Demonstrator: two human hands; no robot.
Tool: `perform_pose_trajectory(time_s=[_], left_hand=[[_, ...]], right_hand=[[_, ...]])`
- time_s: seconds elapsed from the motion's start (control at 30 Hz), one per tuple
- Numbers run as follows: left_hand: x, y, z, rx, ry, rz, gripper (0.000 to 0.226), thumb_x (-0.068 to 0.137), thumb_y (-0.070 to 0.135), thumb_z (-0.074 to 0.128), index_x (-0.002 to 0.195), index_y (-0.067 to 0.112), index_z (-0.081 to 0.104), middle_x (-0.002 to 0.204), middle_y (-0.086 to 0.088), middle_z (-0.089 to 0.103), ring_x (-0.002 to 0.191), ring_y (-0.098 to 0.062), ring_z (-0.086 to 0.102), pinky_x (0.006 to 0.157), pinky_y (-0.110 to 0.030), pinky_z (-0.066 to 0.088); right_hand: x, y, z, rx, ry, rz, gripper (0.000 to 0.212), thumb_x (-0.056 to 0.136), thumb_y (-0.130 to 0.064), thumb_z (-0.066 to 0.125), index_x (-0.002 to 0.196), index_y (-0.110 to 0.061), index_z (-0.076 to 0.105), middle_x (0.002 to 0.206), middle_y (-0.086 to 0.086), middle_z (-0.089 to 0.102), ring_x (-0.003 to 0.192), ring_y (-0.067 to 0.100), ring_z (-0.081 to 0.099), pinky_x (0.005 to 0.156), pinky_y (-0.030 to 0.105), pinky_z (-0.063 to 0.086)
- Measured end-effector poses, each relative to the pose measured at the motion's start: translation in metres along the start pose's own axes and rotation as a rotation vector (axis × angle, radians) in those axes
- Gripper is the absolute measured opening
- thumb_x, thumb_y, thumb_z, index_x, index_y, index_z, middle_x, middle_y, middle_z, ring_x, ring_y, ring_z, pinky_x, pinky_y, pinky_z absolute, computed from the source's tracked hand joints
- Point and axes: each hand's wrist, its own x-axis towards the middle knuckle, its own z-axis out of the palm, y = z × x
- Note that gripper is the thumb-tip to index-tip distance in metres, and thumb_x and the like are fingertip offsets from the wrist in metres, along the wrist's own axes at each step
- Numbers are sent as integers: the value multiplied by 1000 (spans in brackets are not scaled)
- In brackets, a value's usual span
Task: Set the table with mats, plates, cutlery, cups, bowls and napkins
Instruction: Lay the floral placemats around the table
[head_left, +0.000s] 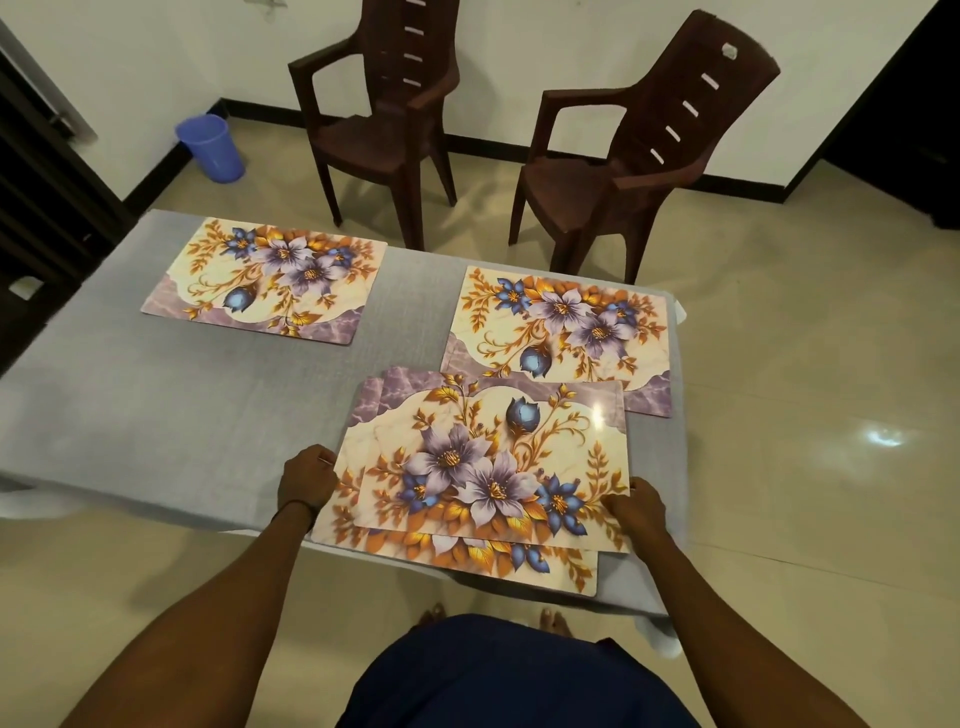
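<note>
Flowered place mats lie on the grey tablecloth. One mat rests flat at the far left, another mat at the far right. At the near edge a top mat sits skewed over a lower mat that sticks out past the table's edge. My left hand grips the top mat's left edge. My right hand grips its right edge near the lower corner. The top mat's far right corner overlaps the far right mat.
Two brown plastic armchairs stand on the tiled floor beyond the table. A blue bucket stands by the wall at the back left. A dark door frame runs along the left.
</note>
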Motion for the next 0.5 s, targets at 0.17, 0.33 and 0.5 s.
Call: perform_pose_trajectory(time_s=[0.17, 0.33, 0.5], left_hand=[[9, -12, -5, -2, 17, -34, 15, 82, 4, 62, 88, 14, 71, 101, -16, 71, 96, -38, 63, 82, -37, 49], [12, -10, -5, 30, 0, 30, 15, 80, 0, 66, 91, 9, 72, 100, -17, 71, 96, -39, 64, 83, -39, 50], [14, -12, -4, -2, 15, 47, 20, 78, -3, 67, 94, 6, 72, 96, -18, 72, 93, -39, 65, 83, -39, 51]], right_hand=[[1, -7, 11, 36, 31, 8, 27, 87, -19, 71, 110, -9, 63, 110, 13, 68, 94, 24, 62, 84, 37, 49], [8, -21, 9, 91, 63, -29, 30, 89, -16, 70, 116, -7, 61, 115, 14, 67, 102, 28, 63, 84, 35, 47], [10, -27, 9, 110, 57, -36, 30, 89, -13, 69, 117, -6, 60, 116, 15, 67, 105, 30, 63, 84, 35, 47]])
